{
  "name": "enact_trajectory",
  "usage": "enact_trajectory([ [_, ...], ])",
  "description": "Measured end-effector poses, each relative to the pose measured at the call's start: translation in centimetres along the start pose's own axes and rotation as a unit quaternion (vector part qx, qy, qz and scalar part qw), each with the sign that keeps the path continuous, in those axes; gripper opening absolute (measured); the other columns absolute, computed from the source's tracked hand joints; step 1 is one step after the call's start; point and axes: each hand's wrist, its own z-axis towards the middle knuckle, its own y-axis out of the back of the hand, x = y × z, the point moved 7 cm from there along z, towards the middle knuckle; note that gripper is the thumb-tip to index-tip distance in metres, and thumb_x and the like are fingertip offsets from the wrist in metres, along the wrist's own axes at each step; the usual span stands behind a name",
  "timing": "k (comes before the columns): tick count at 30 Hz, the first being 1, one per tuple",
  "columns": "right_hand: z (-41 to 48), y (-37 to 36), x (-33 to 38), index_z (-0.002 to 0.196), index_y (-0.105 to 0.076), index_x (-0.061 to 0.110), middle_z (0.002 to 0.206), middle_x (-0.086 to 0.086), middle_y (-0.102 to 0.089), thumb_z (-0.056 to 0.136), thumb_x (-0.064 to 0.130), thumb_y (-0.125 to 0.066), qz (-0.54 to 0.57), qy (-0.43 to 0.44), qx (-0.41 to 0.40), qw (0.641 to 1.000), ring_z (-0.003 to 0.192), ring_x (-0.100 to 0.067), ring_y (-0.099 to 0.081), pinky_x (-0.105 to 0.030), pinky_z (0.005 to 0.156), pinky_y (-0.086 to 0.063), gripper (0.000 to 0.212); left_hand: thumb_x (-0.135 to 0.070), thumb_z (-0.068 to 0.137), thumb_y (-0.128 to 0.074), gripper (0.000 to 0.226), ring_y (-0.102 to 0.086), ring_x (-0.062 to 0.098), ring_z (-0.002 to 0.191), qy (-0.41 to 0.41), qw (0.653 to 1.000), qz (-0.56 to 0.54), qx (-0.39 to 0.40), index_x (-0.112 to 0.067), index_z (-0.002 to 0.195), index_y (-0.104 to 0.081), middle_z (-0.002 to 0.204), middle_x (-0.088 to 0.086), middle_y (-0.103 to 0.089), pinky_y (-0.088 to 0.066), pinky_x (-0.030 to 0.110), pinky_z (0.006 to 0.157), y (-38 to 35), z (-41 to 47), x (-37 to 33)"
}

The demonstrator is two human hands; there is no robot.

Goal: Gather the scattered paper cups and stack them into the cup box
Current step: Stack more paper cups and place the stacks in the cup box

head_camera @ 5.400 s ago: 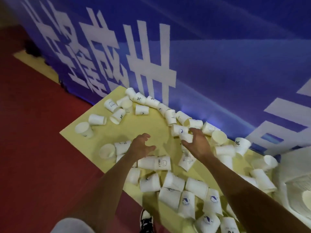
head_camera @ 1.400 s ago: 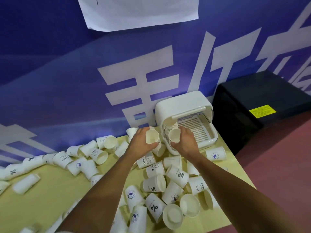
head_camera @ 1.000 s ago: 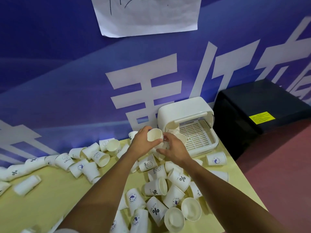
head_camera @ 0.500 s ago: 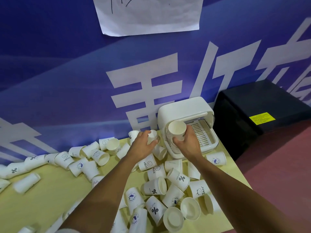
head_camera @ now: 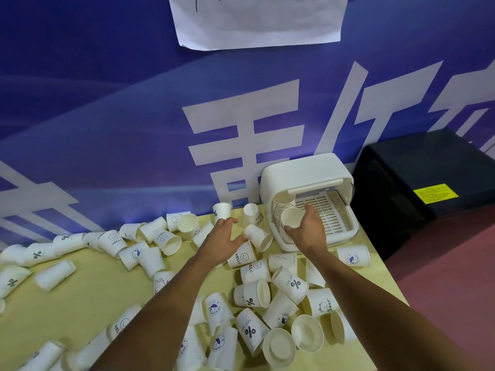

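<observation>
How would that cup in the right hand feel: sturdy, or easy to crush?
The cup looks like thin paper, so probably very light and easily dented. The right hand spans it, so a gentle hold likely suffices. Many cups lie tipped on the table, so it probably rolls readily.

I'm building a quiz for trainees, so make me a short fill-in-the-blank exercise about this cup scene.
1. The right hand holds one paper ____ at the mouth of the cup box.
2. The stack of cups inside the box stands at its ____ side.
3. The left hand hovers, open, over loose cups on the ____ table.
Missing words: cup; left; yellow.
</observation>
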Motion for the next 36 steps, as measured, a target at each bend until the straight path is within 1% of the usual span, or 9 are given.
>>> enact_trajectory([
  [2, -0.4, 0.1, 0.2, 0.142, -0.04, 0.008, 0.14, -0.011, -0.05, 0.078, 0.033, -0.082, -0.016, 0.008, -0.007, 1.0, 0.128, -0.03, -0.047, -0.041, 0.105, -0.042, 0.081, -0.05, 0.09, -0.058, 0.056, -0.054, 0.022, 0.118, 0.001, 1.0, -0.002, -0.001, -0.025, 0.138, -0.041, 0.139, 0.001, -0.045, -0.047, 0.04, 0.097, 0.1, -0.1, 0.3],
  [6, -1.4, 0.1, 1.9, 0.136, -0.048, 0.01, 0.131, -0.009, -0.053, 0.084, 0.032, -0.075, -0.039, 0.074, -0.02, 0.996, 0.12, -0.027, -0.051, -0.038, 0.101, -0.044, 0.062, -0.048, 0.091, -0.058, 0.056, -0.053, 0.023, 0.119, 0.0, 1.0, -0.007, -0.003, -0.024, 0.139, -0.041, 0.141, 0.002, -0.043, -0.047, 0.041, 0.098, 0.4, -0.2, 1.0],
  [11, -2.8, -2.5, 5.4, 0.14, -0.049, 0.014, 0.137, -0.005, -0.054, 0.088, 0.032, -0.071, -0.055, 0.149, 0.051, 0.986, 0.125, -0.023, -0.05, -0.035, 0.102, -0.043, 0.06, -0.044, 0.092, -0.059, 0.054, -0.053, 0.021, 0.117, 0.012, 1.0, -0.019, -0.013, -0.025, 0.139, -0.041, 0.138, 0.001, -0.044, -0.047, 0.04, 0.098, 1.6, -1.1, 2.8],
  [16, -4.3, -6.6, 11.5, 0.14, -0.048, 0.013, 0.138, -0.008, -0.055, 0.088, 0.033, -0.071, -0.069, 0.213, 0.106, 0.969, 0.125, -0.026, -0.051, -0.037, 0.102, -0.042, 0.06, -0.041, 0.092, -0.06, 0.055, -0.052, 0.022, 0.12, 0.049, 0.997, -0.032, -0.049, -0.022, 0.139, -0.041, 0.14, 0.002, -0.045, -0.044, 0.038, 0.101, 4.9, -3.4, 6.7],
  [23, -8.8, -15.7, 21.2, 0.139, -0.051, 0.011, 0.138, -0.011, -0.055, 0.088, 0.033, -0.073, -0.081, 0.297, 0.19, 0.932, 0.127, -0.029, -0.051, -0.036, 0.105, -0.039, 0.06, -0.04, 0.09, -0.062, 0.056, -0.051, 0.023, 0.123, 0.143, 0.982, -0.053, -0.114, -0.019, 0.139, -0.044, 0.137, 0.006, -0.049, -0.042, 0.036, 0.103, 10.7, -9.9, 17.4],
  [27, -12.7, -21.7, 25.7, 0.14, -0.05, 0.008, 0.138, -0.012, -0.055, 0.088, 0.031, -0.072, -0.096, 0.345, 0.243, 0.901, 0.127, -0.029, -0.051, -0.035, 0.105, -0.039, 0.061, -0.033, 0.089, -0.065, 0.053, -0.055, 0.024, 0.118, 0.184, 0.968, -0.068, -0.155, -0.015, 0.136, -0.049, 0.13, 0.009, -0.055, -0.042, 0.034, 0.102, 13.5, -14.7, 24.1],
  [30, -16.0, -26.1, 28.8, 0.139, -0.051, 0.009, 0.137, -0.011, -0.054, 0.086, 0.03, -0.073, -0.106, 0.367, 0.278, 0.881, 0.126, -0.029, -0.052, -0.037, 0.103, -0.041, 0.061, -0.04, 0.086, -0.066, 0.055, -0.057, 0.025, 0.112, 0.227, 0.956, -0.073, -0.172, -0.015, 0.133, -0.051, 0.124, 0.009, -0.057, -0.044, 0.036, 0.1, 14.9, -18.2, 29.0],
  [33, -18.8, -30.0, 31.4, 0.14, -0.05, 0.011, 0.139, -0.01, -0.053, 0.084, 0.028, -0.074, -0.105, 0.378, 0.308, 0.867, 0.128, -0.027, -0.05, -0.035, 0.104, -0.04, 0.064, -0.052, 0.078, -0.06, 0.066, -0.061, 0.029, 0.103, 0.251, 0.942, -0.078, -0.209, -0.01, 0.128, -0.056, 0.117, 0.013, -0.06, -0.047, 0.039, 0.095, 16.2, -21.0, 33.2],
  [36, -21.0, -33.7, 33.8, 0.142, -0.048, 0.012, 0.142, -0.01, -0.05, 0.085, 0.031, -0.074, -0.12, 0.395, 0.328, 0.85, 0.13, -0.027, -0.048, -0.036, 0.106, -0.041, 0.066, -0.042, 0.085, -0.067, 0.057, -0.056, 0.027, 0.115, 0.283, 0.934, -0.089, -0.199, -0.014, 0.133, -0.051, 0.126, 0.012, -0.055, -0.044, 0.041, 0.1, 17.1, -23.0, 37.2],
])
